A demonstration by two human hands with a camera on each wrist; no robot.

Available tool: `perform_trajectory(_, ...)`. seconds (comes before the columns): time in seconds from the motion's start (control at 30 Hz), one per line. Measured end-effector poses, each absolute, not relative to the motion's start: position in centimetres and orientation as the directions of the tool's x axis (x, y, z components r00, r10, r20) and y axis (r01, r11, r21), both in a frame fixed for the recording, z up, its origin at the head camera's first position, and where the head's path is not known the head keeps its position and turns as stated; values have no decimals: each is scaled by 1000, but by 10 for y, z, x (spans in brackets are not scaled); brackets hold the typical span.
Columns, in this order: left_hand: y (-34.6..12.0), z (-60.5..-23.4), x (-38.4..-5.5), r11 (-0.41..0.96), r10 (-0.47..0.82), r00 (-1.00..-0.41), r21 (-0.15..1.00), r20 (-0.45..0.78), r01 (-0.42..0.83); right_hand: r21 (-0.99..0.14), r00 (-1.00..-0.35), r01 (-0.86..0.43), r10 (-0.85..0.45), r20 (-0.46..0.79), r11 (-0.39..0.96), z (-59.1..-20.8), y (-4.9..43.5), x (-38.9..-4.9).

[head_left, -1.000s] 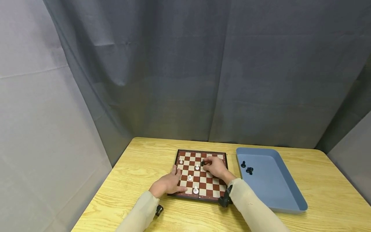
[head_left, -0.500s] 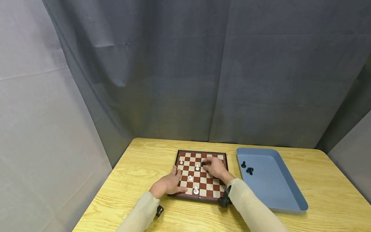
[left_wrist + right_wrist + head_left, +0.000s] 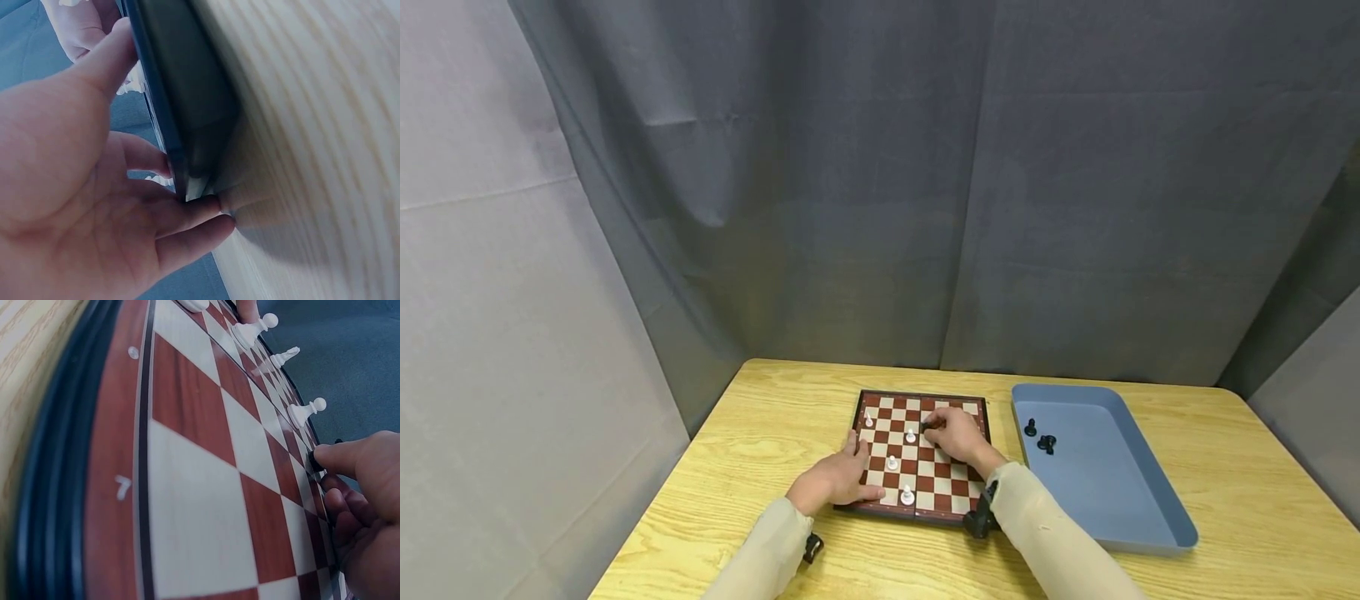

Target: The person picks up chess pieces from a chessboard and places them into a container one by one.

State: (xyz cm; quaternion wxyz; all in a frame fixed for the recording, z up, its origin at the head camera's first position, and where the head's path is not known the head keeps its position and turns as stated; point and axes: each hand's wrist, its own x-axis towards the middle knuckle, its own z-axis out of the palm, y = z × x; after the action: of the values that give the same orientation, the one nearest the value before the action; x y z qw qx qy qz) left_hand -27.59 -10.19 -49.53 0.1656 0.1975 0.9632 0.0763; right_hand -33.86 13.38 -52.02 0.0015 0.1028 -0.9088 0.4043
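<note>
A red and white chessboard (image 3: 943,479) lies on the table. My left hand (image 3: 838,477) rests at its near left corner. In the left wrist view the thumb lies along the board's edge, and two fingertips (image 3: 220,215) reach the table by the corner. My right hand (image 3: 957,433) pinches a black chess piece (image 3: 314,461) between thumb and fingers at a square just right of the fold; most of that piece is hidden. White pawns stand on the left half: one (image 3: 911,436) beside the right fingertips, others (image 3: 892,462) nearer my left thumb. A slimmer white piece (image 3: 868,419) stands far left.
To the right of the board sits a shallow blue tray (image 3: 1112,492), with several black chess pieces (image 3: 1047,444) near its left wall. A grey curtain (image 3: 880,208) hangs behind the table's far edge, and a pale cloth (image 3: 512,333) hangs at the left.
</note>
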Motion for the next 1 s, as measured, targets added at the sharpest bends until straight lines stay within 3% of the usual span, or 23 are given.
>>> perform_trajectory(0.6, -99, -494, -276, 910, 407, -865, 213, -293, 355, -752, -984, -174, -149, 101, 636, -508, 152, -326)
perform_trajectory(1.0, -102, -495, -274, 909, 409, -870, 207, -277, 361, -753, -974, -214, -191, 119, 622, -487, 170, -313)
